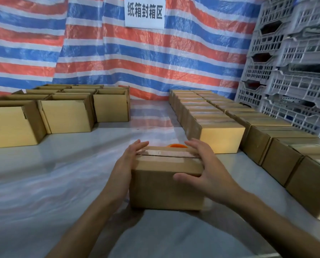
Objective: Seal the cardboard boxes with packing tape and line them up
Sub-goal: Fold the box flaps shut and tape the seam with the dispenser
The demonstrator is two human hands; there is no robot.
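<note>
Box [166,183] sits mid-table, left hand [131,161] and right hand [205,172] spread flat against its sides — no real grip, so lifting could let it slip and knock the sealed row [221,137] crooked.

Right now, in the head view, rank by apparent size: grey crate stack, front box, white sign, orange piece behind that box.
1. grey crate stack, cut off by the frame edge
2. front box, enlarged by nearness to the camera
3. white sign
4. orange piece, mostly hidden behind the box
</note>
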